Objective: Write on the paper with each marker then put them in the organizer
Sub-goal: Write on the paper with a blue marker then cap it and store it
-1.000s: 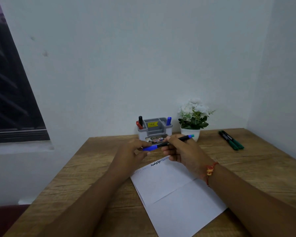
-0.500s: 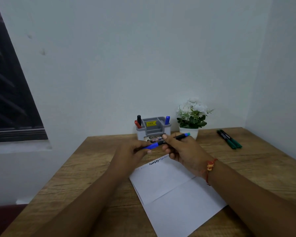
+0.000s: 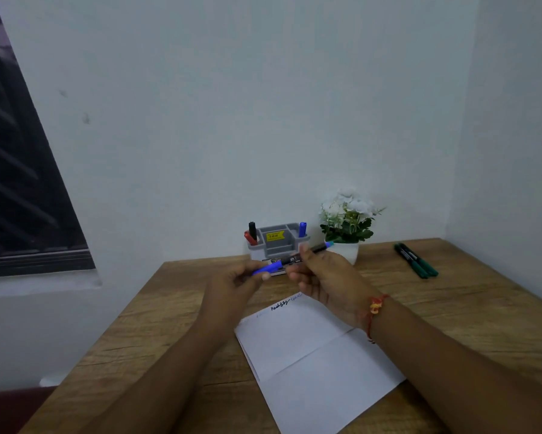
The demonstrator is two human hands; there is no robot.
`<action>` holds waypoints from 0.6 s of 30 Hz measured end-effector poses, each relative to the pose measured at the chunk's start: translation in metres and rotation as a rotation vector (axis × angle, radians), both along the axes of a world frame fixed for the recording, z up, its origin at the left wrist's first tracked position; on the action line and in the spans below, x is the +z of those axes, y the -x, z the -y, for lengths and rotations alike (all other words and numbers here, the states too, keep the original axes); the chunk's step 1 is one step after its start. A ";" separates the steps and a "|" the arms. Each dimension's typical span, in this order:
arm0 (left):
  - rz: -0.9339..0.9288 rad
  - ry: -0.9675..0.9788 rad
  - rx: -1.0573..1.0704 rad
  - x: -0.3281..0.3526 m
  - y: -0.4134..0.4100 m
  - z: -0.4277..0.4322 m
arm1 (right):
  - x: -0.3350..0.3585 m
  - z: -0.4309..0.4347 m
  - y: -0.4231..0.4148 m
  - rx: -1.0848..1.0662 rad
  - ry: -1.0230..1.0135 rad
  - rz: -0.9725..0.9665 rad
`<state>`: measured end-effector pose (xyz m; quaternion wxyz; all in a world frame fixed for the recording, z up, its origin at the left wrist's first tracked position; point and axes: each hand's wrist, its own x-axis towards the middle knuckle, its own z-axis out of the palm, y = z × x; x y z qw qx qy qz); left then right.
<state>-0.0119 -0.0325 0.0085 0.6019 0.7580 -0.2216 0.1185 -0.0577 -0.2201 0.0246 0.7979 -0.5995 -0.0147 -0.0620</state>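
Observation:
A blue marker (image 3: 290,260) is held level above the far end of the white paper (image 3: 313,368). My left hand (image 3: 232,285) pinches its blue cap end. My right hand (image 3: 323,278) grips its dark barrel, and the light blue tail sticks out to the right. The paper lies on the wooden table (image 3: 470,311) and carries short scribbles along its far edge. Behind the hands stands the grey organizer (image 3: 277,241) with a red, a black and a blue marker in it. Two green markers (image 3: 415,260) lie at the far right of the table.
A white pot with white flowers (image 3: 346,228) stands just right of the organizer, close to my right hand. White walls close the table at the back and right. A dark window (image 3: 19,183) is at the left.
Both hands have stayed on the blue marker and shifted slightly; the marker is still held level between them over the paper's far end.

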 end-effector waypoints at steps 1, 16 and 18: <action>0.027 0.038 0.048 0.003 0.000 0.001 | 0.002 0.001 0.001 -0.047 -0.016 0.007; 0.355 0.010 0.403 0.073 -0.060 0.019 | -0.012 0.017 -0.003 -0.373 1.151 0.259; 0.384 -0.040 0.416 0.073 -0.067 0.024 | -0.013 0.017 -0.004 -0.379 1.161 0.257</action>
